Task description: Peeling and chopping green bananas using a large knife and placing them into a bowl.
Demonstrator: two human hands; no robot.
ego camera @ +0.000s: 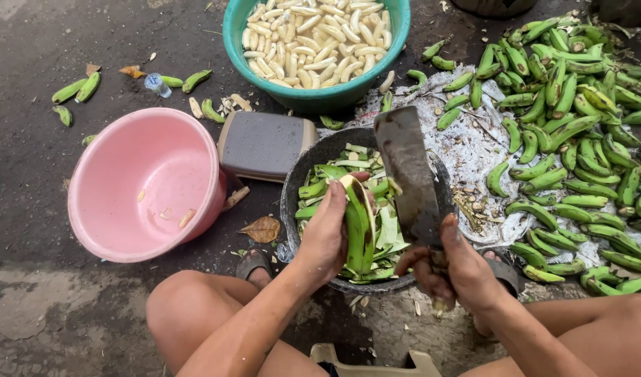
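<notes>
2 hands work above the dark basin [290, 202] of peels: the left hand [325, 236] is wrapped around a green banana [359, 223], and the right hand [454, 269] grips a cleaver [407, 174] just beside it.

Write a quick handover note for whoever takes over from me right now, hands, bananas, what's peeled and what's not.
Left hand holds a green banana over the dark basin of peels. Right hand grips the cleaver, blade up.
Done: teal basin is full of peeled bananas.
Left: this banana, and the big pile of green bananas on the right. Pink basin holds only scraps.
</notes>
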